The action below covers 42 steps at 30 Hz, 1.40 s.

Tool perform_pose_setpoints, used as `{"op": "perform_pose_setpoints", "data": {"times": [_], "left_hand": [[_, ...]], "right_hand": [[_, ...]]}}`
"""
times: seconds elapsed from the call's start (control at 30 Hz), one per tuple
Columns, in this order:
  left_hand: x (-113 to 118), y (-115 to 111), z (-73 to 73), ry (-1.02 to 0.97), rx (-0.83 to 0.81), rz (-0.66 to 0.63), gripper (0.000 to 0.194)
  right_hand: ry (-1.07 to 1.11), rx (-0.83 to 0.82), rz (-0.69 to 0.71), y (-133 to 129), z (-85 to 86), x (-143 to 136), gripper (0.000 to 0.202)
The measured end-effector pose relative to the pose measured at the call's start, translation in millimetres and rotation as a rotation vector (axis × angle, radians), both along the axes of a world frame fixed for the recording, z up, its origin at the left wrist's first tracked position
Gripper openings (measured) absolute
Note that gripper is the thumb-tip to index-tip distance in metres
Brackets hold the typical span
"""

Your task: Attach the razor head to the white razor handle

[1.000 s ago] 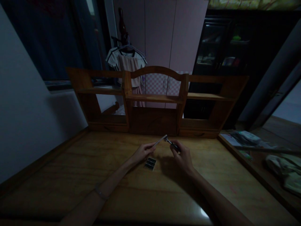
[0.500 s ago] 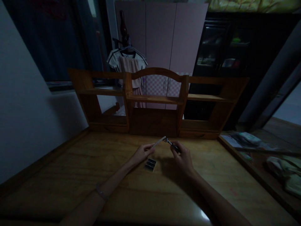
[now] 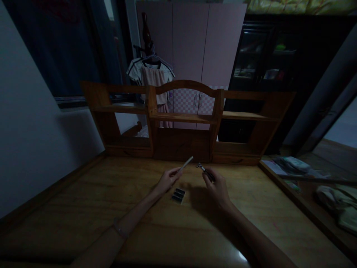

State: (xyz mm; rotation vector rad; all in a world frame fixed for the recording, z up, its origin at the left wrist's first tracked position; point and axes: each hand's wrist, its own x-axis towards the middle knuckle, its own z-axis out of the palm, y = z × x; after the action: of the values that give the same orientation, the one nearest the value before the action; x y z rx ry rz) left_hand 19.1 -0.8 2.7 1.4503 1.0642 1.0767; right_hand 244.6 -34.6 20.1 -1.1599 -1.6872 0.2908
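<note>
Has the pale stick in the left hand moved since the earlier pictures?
Yes. Against the wooden shelf unit, the tip of the pale stick has shifted left and slightly up in view, away from the dark-handled tool.

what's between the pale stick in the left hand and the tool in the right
Nothing but a small bare gap between the pale stick and the metal-headed tool, seen in the head view.

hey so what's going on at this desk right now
A person's left hand holds a thin, pale stick above the wooden desk. The right hand grips a dark-handled tool with a metal head. The two tips are apart. A small tray with dark slots lies between the forearms.
</note>
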Motion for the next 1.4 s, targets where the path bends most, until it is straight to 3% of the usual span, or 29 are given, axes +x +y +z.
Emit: {"op": "perform_pose_setpoints", "data": {"times": [0.1, 0.23, 0.53, 0.83, 1.0, 1.4], "left_hand": [[1.8, -1.4, 1.8, -0.047, 0.011, 0.019, 0.061], [6.0, -6.3, 8.4, -0.039, 0.037, -0.053, 0.060], [9.4, -13.5, 12.3, -0.006, 0.030, -0.159, 0.059], [7.9, -14.5, 18.1, -0.007, 0.018, -0.111, 0.058], [9.1, -17.9, 20.7, -0.012, 0.040, -0.158, 0.057], [8.2, -11.8, 13.5, 0.015, 0.092, -0.112, 0.053]], "right_hand": [[0.003, -0.037, 0.006, 2.6, -2.5, 0.7, 0.026], [0.021, -0.066, -0.001, 6.6, -7.6, 0.7, 0.031], [-0.020, 0.004, 0.045, 6.6, -9.0, -0.8, 0.029], [-0.011, 0.036, 0.094, 2.9, -1.8, -2.2, 0.025], [-0.017, 0.032, 0.095, 0.9, -0.4, -3.6, 0.024], [-0.013, 0.028, 0.106, 0.2, 0.1, -3.4, 0.026]]}}
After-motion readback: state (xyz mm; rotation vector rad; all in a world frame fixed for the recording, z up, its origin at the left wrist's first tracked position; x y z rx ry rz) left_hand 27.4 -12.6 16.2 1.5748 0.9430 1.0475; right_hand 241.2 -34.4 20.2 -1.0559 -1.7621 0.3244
